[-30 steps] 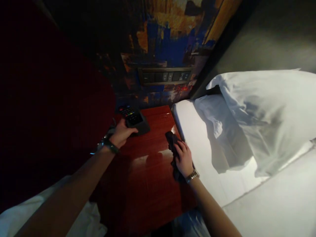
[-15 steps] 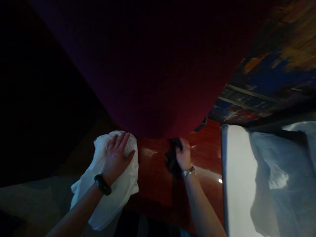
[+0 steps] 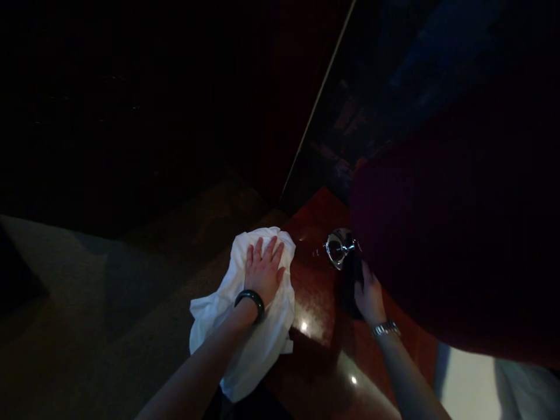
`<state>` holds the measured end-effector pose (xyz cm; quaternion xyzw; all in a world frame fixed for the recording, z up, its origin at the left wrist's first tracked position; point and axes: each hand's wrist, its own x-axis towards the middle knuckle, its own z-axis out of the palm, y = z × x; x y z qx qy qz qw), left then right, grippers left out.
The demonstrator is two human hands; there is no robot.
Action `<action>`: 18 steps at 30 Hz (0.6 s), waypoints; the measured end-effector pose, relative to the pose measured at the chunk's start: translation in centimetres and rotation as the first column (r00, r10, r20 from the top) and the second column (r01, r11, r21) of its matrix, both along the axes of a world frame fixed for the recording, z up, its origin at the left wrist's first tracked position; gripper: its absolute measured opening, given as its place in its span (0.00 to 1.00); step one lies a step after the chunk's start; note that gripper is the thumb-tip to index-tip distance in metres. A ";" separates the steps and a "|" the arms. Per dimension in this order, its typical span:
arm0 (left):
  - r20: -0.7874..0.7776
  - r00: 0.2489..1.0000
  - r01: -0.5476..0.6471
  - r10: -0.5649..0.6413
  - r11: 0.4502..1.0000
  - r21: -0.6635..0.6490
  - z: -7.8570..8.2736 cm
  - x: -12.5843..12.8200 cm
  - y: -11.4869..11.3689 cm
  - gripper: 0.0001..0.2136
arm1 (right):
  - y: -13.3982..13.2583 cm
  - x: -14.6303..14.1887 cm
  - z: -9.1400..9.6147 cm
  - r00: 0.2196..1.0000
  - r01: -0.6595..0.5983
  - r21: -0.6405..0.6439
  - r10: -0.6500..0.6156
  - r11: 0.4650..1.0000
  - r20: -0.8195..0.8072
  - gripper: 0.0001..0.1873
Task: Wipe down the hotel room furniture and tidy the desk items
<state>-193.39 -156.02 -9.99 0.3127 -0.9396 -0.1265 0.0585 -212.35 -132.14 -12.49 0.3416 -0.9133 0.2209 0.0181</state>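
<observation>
My left hand (image 3: 263,273) lies flat with spread fingers on a crumpled white cloth (image 3: 258,364), which covers the left edge of a glossy reddish-brown tabletop (image 3: 311,303). On the same surface, my right hand (image 3: 370,296) is closed around a dark, bunched cloth (image 3: 350,291), mostly lost in shadow. Just beyond it stands a shiny round chrome base (image 3: 339,248), apparently of a lamp. A large dark purple-red lampshade (image 3: 441,233) hangs close over the right hand and hides part of the tabletop.
A bed with white bedding (image 3: 470,379) is at the lower right. Behind the table rises a dark wall panel with a painted picture (image 3: 350,116) and a thin light strip (image 3: 317,105). Carpeted floor (image 3: 79,315) lies to the left.
The view has swung left, so the lampshade now sits at the right and the chrome base shows. My right hand has moved up close to the base. My left hand stays on the white cloth.
</observation>
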 end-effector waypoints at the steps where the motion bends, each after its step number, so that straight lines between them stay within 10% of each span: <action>1: -0.008 1.000 0.003 -0.003 1.000 0.018 -0.1 0.1 0.0 0.28 | 0.3 0.4 0.5 1.000 0.010 0.000 -0.010 1.000 -0.008 0.28; 6: -0.032 0.999 0.012 -0.010 0.998 0.059 -0.4 0.2 -0.1 0.27 | -3.9 3.2 1.5 1.000 0.015 -0.030 -0.015 0.999 -0.024 0.33; 11: -0.007 1.000 0.020 -0.020 0.999 0.042 -0.4 0.2 -0.2 0.27 | -12.7 0.1 1.6 0.942 -0.334 0.231 0.331 0.914 0.052 0.36; 15: 0.003 1.000 0.031 -0.031 0.999 0.023 -0.3 0.2 -0.3 0.26 | -6.5 0.0 0.8 0.905 -0.422 0.267 0.419 0.866 0.071 0.41; 18: -0.001 0.999 0.042 -0.042 0.999 0.011 -0.3 0.3 -0.3 0.25 | 2.1 2.1 -0.7 0.976 -0.219 0.276 0.213 0.936 0.052 0.36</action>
